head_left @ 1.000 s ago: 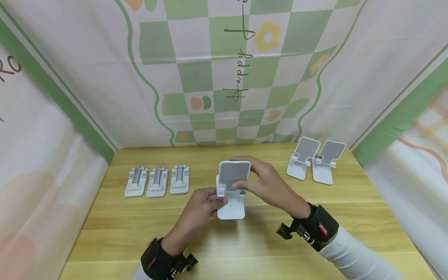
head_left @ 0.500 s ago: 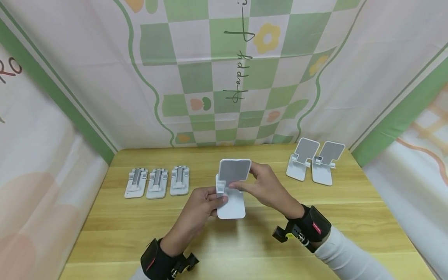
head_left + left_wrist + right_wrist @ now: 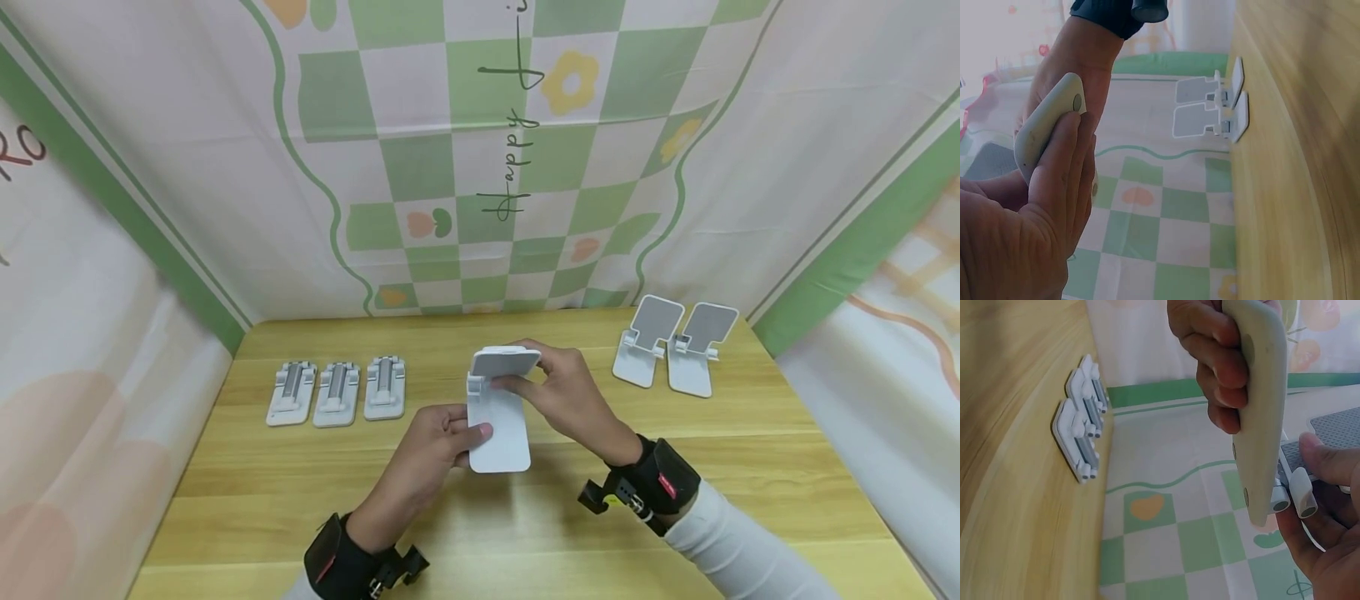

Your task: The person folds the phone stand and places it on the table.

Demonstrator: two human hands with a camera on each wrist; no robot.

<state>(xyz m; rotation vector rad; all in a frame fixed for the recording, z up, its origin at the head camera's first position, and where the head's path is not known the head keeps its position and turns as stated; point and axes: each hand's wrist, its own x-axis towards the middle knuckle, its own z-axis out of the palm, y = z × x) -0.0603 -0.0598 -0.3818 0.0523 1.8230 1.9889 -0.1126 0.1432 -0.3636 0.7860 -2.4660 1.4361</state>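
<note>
A white folding phone stand (image 3: 501,437) with a grey-padded top plate is held up over the middle of the table. My left hand (image 3: 433,440) grips its base from the left side, thumb on the upper face. With my right hand (image 3: 564,392) I pinch the top plate, thumb on the front and fingers behind. In the right wrist view the base (image 3: 1261,419) is seen edge-on, with the hinge and small lip beside the right thumb. The left wrist view shows the base's underside (image 3: 1047,128) against the left fingers.
Three folded phone stands (image 3: 337,393) lie in a row on the left of the wooden table (image 3: 300,500). Two unfolded phone stands (image 3: 637,342) stand at the back right. A printed cloth (image 3: 420,167) hangs behind the table's far edge.
The stand's top plate has tilted back, so its grey pad looks much shorter from above. My right hand has shifted slightly left with it. The left hand keeps its grip.
</note>
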